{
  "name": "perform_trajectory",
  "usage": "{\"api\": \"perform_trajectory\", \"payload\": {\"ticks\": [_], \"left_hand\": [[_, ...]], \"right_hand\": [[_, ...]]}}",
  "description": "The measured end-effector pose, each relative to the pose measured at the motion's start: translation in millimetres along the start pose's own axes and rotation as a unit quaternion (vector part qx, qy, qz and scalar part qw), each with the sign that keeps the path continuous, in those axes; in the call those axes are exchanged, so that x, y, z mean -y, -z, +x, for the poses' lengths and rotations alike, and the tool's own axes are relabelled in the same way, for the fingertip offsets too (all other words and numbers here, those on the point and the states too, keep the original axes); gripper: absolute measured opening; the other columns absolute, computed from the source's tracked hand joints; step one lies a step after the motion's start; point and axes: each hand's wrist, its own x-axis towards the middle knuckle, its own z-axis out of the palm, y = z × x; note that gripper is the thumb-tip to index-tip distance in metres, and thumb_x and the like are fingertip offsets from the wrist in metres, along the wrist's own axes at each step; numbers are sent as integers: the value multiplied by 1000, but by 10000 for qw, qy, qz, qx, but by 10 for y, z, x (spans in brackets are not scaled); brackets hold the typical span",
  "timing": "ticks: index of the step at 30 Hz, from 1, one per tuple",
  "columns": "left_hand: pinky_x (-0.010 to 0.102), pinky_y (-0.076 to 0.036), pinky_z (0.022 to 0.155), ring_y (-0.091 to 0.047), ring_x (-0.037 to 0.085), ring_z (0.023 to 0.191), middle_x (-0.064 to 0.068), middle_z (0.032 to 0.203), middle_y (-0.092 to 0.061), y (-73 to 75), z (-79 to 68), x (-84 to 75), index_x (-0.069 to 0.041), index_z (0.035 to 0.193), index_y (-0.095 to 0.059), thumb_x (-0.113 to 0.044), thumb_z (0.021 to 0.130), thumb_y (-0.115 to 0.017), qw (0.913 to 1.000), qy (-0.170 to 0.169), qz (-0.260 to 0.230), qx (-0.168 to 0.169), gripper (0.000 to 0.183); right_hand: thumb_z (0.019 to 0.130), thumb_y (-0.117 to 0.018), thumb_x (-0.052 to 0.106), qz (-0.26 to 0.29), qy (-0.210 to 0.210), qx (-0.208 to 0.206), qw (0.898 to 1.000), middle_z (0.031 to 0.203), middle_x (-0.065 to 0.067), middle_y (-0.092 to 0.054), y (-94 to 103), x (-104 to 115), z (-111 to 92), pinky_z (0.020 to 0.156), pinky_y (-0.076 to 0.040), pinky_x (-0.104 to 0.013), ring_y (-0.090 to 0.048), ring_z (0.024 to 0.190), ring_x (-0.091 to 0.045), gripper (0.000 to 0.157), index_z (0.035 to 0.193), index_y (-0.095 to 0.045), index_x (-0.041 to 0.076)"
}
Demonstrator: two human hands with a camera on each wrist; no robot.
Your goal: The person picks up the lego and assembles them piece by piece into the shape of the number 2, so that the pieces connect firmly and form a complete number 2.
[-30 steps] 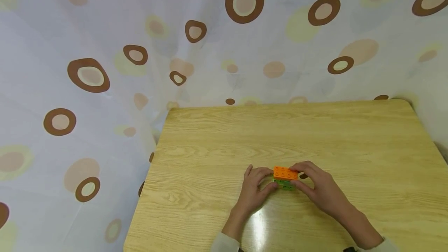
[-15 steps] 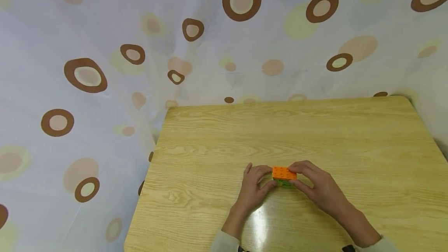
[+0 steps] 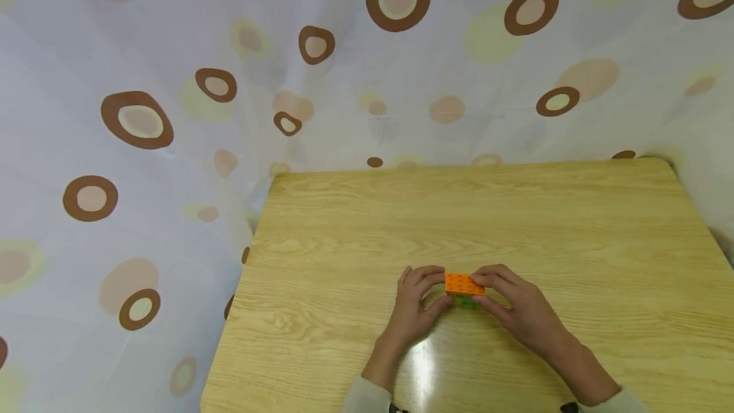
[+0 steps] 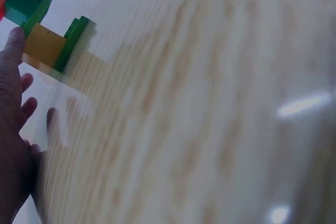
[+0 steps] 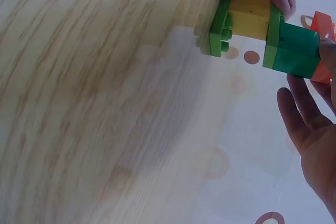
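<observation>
A stack of toy building bricks stands upright on the table (image 3: pixel 355 222) between my hands. In the right wrist view it shows a light green bottom piece (image 5: pixel 218 27), a yellow brick (image 5: pixel 249 17), a second light green piece (image 5: pixel 272 38) and a dark green brick (image 5: pixel 296 51). An orange studded brick (image 3: pixel 461 283) tops it. My left hand (image 3: pixel 414 308) pinches the stack from the left, its thumb near the upper light green piece in the left wrist view. My right hand (image 3: pixel 530 314) pinches the orange brick's right end between thumb and fingers, partly covering it.
A pale curtain (image 3: pixel 344 81) with brown and peach circles hangs behind the table and along its left side. The wooden tabletop stretches behind the hands and to both sides. A bright reflection (image 3: pixel 423 368) lies on the wood near the front.
The orange brick has shifted slightly left in the head view, and less of the green below it shows. Both hands keep nearly the same places. The head view has tilted a little.
</observation>
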Motion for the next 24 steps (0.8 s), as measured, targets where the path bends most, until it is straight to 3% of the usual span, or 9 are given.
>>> {"api": "perform_trajectory", "payload": {"ticks": [2, 5, 9, 16, 21, 24], "left_hand": [[69, -25, 122, -52, 16, 141, 4, 146, -62, 1, 10, -10, -22, 129, -70, -32, 98, -76, 10000, -79, -4, -51, 34], [71, -26, 121, -50, 19, 143, 6, 149, -60, 9, 21, -24, -21, 127, -71, -32, 98, -76, 9999, -106, -4, -89, 32], [70, -24, 122, -50, 20, 144, 8, 149, -60, 13, 29, -41, -19, 128, -71, -30, 97, -77, 10000, -11, -57, -11, 34], [63, -17, 127, -48, 16, 145, 3, 150, -60, -10, 17, -57, -21, 136, -67, -35, 100, -73, 9991, 321, -135, 259, 39], [61, -19, 128, -49, 14, 143, -2, 149, -59, -8, -7, -59, -21, 137, -65, -39, 100, -72, 9991, 303, 87, 280, 42], [60, -19, 128, -48, 14, 144, -3, 151, -57, 30, 0, -61, -21, 138, -63, -41, 101, -71, 9988, 280, 195, 352, 43]], "right_hand": [[105, -60, 44, -158, 50, -62, 9998, 124, -3, -69, -1, 3, 1, 106, -46, -13, -69, 108, -23, 41, 120, -75, 10], [106, -52, 52, -492, 90, -159, 9986, 123, -6, -71, -8, 8, 2, 119, -40, -29, -68, 112, -30, 51, 117, -76, 8], [106, -51, 53, -708, 81, -250, 9971, 120, -7, -72, -22, 15, -4, 114, -44, -53, -68, 110, -31, 53, 114, -76, 7], [107, -50, 55, -734, 161, -176, 9970, 118, -5, -72, 17, 27, 11, 99, -48, -36, -67, 106, -26, 56, 116, -75, 6], [108, -46, 58, -878, 115, -118, 9960, 122, -3, -71, 36, 37, 8, 97, -50, -39, -65, 115, -27, 57, 122, -72, 8], [102, -69, 44, -826, 101, -61, 9965, 124, -3, -71, 55, 41, 15, 98, -50, -43, -64, 117, -28, 42, 125, -71, 9]]}}
